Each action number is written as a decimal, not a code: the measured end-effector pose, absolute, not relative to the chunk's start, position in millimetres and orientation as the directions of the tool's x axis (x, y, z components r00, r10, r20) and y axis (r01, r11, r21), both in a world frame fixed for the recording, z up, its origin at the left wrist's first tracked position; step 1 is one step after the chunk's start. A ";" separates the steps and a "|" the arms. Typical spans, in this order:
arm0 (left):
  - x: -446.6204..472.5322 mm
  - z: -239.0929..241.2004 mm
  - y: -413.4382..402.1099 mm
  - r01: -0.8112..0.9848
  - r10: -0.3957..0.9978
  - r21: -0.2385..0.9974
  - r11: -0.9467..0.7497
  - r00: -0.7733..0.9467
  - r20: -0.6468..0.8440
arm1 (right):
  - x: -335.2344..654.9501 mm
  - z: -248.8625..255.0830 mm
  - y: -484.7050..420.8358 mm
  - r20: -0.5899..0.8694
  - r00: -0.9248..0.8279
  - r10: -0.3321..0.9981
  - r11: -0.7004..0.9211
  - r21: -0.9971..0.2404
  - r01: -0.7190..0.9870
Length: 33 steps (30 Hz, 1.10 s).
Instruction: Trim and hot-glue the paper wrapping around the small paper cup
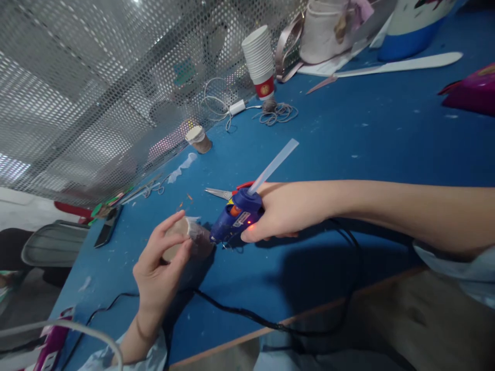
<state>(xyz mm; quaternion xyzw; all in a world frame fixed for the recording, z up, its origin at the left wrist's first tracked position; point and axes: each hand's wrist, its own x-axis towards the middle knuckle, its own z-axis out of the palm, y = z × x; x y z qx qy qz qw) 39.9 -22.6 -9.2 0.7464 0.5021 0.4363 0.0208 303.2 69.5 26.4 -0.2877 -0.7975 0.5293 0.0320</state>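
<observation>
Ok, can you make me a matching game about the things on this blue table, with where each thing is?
Things:
1. glue gun
2. stack of paper cups
3. scissors
4. brown roll

Places:
A. in the left hand
B. standing by the mesh wall
C. in the right hand
D. lying flat on the table, just behind the glue gun

Pairs: 1-C, 2-B, 3-D, 4-A
</observation>
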 end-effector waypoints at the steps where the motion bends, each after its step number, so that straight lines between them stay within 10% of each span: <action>1: 39.8 -9.2 -22.9 0.734 0.765 0.465 -0.496 0.116 0.633 | 303.5 26.9 69.2 -0.246 -0.835 0.492 0.285 -0.861 0.421; 33: 42.4 -12.1 -19.9 0.790 0.647 0.155 -0.593 0.353 0.676 | 304.4 34.7 66.2 -0.226 -0.857 0.464 0.323 -0.857 0.401</action>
